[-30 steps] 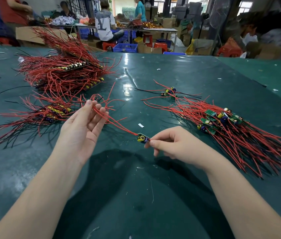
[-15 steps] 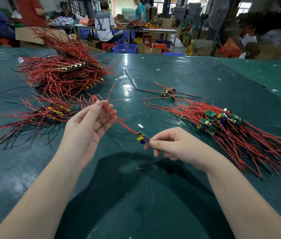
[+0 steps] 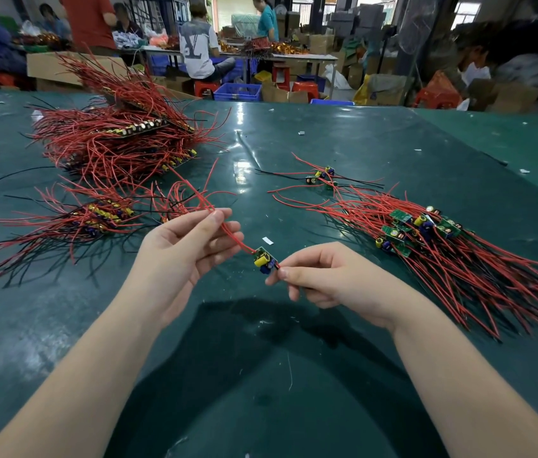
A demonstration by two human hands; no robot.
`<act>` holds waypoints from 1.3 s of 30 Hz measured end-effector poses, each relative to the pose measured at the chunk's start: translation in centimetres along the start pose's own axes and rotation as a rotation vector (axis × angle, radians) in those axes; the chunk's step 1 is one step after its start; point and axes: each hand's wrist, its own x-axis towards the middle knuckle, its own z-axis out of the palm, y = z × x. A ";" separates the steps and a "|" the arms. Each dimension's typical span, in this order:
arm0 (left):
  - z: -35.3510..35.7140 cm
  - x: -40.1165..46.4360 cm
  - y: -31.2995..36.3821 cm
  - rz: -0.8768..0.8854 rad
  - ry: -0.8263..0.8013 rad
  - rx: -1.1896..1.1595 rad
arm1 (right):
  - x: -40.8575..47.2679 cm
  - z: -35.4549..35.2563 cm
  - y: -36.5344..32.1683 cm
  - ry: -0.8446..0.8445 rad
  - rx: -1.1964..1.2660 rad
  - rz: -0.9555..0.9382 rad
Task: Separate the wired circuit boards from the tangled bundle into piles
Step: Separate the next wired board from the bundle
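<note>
One small board (image 3: pixel 265 260) held above the green table (image 3: pixel 376 153): my right hand (image 3: pixel 325 277) pinches its near end, my left hand (image 3: pixel 181 252) has its red wires (image 3: pixel 228 228) between thumb and loosely extended fingers. Sorted pile (image 3: pixel 426 236) right, tangled bundle (image 3: pixel 112 140) far left. Blue crate (image 3: pixel 237 91) beyond; contents unclear.

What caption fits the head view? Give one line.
Right hand pinches a small green circuit board while left hand holds its red wires.
</note>
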 end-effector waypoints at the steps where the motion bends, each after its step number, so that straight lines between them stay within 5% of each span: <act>1: -0.1 0.0 0.0 -0.016 0.008 -0.007 | 0.0 0.0 0.0 -0.005 -0.008 -0.012; 9: -0.1 0.5 -0.2 -0.146 0.103 -0.158 | -0.1 0.1 -0.4 -0.089 0.052 -0.088; 18: 0.4 -0.5 -0.7 -0.116 -0.186 0.171 | 0.0 0.2 -0.3 0.032 0.020 -0.054; 35: 0.5 -0.7 0.2 -0.288 -0.164 0.044 | 0.5 1.8 -0.5 0.413 -0.113 -0.360; 39: 0.4 -0.8 0.2 -0.276 -0.156 0.042 | 0.5 1.9 -0.8 0.373 -0.087 -0.322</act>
